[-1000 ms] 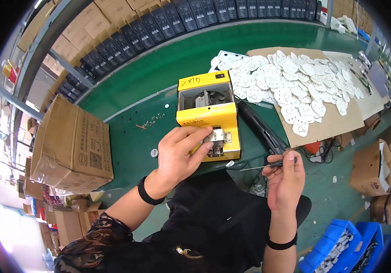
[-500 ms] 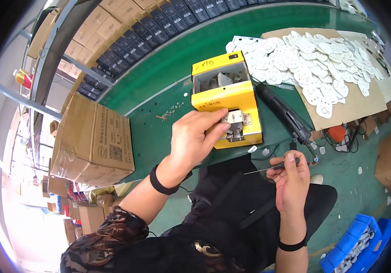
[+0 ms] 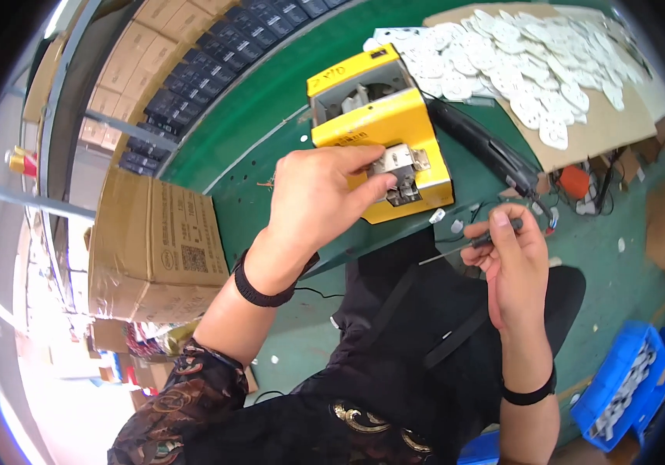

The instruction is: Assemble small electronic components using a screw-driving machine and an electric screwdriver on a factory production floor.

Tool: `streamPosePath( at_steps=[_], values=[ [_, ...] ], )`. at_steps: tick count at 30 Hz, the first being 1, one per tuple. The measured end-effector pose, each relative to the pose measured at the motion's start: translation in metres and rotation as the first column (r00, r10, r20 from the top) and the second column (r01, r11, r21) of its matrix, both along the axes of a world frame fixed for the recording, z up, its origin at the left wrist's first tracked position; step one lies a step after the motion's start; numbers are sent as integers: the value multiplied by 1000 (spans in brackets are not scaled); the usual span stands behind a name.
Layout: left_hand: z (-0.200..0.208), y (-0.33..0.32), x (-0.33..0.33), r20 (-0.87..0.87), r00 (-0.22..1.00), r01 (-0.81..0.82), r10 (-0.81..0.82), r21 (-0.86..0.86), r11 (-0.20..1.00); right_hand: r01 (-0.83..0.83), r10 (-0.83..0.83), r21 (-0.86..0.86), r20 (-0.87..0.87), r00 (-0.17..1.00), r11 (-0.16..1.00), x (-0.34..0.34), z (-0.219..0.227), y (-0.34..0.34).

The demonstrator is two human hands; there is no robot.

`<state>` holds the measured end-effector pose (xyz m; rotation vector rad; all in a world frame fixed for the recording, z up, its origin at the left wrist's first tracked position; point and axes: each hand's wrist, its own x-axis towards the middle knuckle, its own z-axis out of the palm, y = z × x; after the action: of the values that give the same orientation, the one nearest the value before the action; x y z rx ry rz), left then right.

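Note:
On the green bench stands a yellow screw feeder (image 3: 385, 124) with an open hopper on top and a small metal block (image 3: 399, 158) at its near end. My left hand (image 3: 318, 186) reaches across from the left, with thumb and forefinger closed on the side of that block; the fingertips partly hide it. Lower and to the right, above my lap, my right hand (image 3: 520, 260) grips a thin screwdriver (image 3: 482, 242) by its dark handle. Its shaft points left, away from the feeder, touching nothing.
A black electric screwdriver (image 3: 481, 143) lies right of the feeder. Beyond it, many white flat plastic pieces (image 3: 495, 62) are heaped on cardboard. A carton (image 3: 154, 240) stands at the bench's left end. Blue bins (image 3: 619, 387) with small parts sit on the floor at lower right.
The whole view has shifted, so the bench and feeder appear higher. My left hand stays at the metal block; my right hand keeps hold of the screwdriver.

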<state>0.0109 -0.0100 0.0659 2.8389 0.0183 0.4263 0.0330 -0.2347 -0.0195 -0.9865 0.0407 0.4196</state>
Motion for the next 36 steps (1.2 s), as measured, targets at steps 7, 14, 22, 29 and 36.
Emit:
streamPosePath(
  at_steps=[7,14,22,29,36],
  values=[
    [-7,-8,7,-47,991,-133,125,-228,965,-2,2,35,22,1000,999,3,-1,0],
    [-6,-6,9,-71,990,-137,119,-373,918,46,-46,126,-7,999,991,2,-5,-10],
    [-7,-3,5,-77,988,-149,132,-308,940,104,-102,139,-23,995,985,-6,-10,-18],
    [-11,-6,6,-21,993,-122,120,-195,973,98,-99,77,8,995,992,-14,-6,-15],
    [5,7,8,299,954,44,-20,-73,996,86,-85,-33,27,996,996,-34,-18,-25]
  ],
)
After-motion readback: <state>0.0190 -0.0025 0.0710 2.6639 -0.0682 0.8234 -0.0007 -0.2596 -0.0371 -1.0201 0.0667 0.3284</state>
